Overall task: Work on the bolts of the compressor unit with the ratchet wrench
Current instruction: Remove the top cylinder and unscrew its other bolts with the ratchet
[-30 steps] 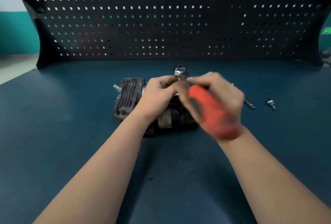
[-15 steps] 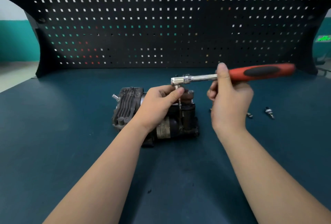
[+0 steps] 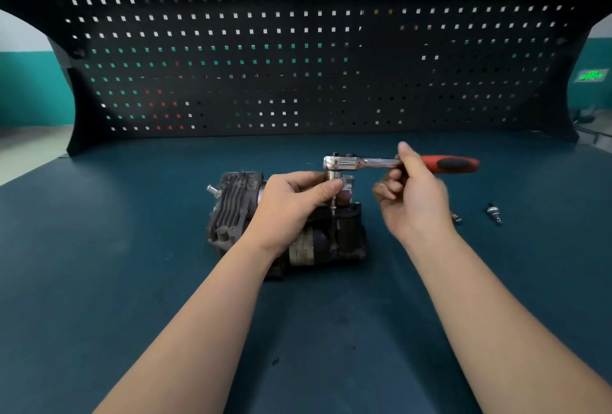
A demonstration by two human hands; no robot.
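The compressor point(image 3: 238, 211), a dark finned metal unit, lay on the blue desk point(image 3: 99, 281) just left of the frame's centre. The left hand point(image 3: 291, 201) rested over its top, fingers point(image 3: 326, 189) curled, with the thumb and forefinger pinching the thin vertical shaft that dropped from the ratchet wrench point(image 3: 364, 162) head down to the compressor. The wrench lay level above the unit, its chrome head at centre frame and its red and black handle pointing toward the right. The right hand point(image 3: 414, 195) held the wrench where chrome met the red grip, thumb raised across it and the other fingers loosely curled beneath. To the right on the desk lay a small metal fitting point(image 3: 494, 213), and a second small part point(image 3: 456, 217) showed just beside the right wrist, partly hidden. A black pegboard point(image 3: 298, 66) stood across the back of the desk.
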